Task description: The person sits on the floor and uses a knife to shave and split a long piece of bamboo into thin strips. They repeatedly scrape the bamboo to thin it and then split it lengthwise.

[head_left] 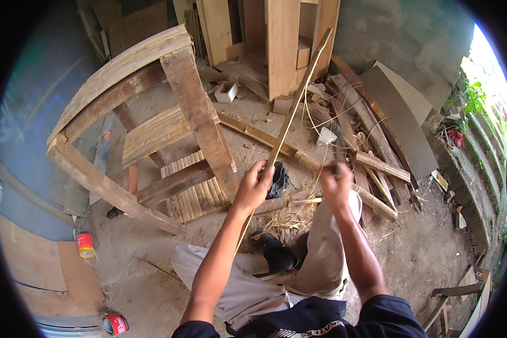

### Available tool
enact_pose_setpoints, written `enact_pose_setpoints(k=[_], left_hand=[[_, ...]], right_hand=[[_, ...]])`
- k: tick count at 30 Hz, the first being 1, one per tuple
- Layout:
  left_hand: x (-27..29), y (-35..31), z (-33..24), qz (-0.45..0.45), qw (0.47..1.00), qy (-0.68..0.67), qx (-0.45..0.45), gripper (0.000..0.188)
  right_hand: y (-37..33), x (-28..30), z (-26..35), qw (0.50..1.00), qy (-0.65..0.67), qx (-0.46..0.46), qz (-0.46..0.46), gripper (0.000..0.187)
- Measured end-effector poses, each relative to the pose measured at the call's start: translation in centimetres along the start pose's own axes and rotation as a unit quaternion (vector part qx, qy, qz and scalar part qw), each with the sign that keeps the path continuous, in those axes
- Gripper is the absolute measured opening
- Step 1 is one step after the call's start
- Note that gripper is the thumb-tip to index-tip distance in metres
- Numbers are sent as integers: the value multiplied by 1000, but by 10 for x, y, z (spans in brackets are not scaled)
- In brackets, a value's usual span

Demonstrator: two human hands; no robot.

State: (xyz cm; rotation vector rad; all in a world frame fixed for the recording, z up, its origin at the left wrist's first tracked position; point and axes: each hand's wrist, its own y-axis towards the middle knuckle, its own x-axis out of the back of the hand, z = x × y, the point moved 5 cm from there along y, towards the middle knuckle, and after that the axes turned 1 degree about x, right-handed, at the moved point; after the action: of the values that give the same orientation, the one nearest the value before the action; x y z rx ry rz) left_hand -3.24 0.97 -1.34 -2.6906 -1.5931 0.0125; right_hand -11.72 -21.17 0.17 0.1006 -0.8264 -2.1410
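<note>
My left hand [253, 187] is closed around a long, thin bamboo strip [294, 110]. The strip slants up and away to the right, and its lower end passes behind my left forearm. A thin sliver curls off beside its upper part. My right hand [337, 185], somewhat blurred, is curled into a fist above my right knee, apart from the strip; what it grips is not clear. Pale shavings [290, 218] lie on the ground between my legs, near a dark shoe [279, 254]. A bamboo pole [377, 206] lies beyond my knees.
A wooden frame with bamboo-slat shelves [200, 124] stands at the left. Scrap boards [372, 124] are piled at the right, by a small white box [226, 92]. Red cans [85, 245] sit at the left; a small wooden frame [457, 291] lies lower right.
</note>
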Motion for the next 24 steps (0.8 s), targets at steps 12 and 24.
enact_pose_setpoints(k=[12, 24], left_hand=[[3, -114, 55, 12, 992, -92, 85, 23], [-4, -137, 78, 61, 994, 74, 44, 25]], right_hand=[[58, -34, -54, 871, -385, -72, 296, 19], [36, -46, -81, 611, -570, 76, 544, 35]])
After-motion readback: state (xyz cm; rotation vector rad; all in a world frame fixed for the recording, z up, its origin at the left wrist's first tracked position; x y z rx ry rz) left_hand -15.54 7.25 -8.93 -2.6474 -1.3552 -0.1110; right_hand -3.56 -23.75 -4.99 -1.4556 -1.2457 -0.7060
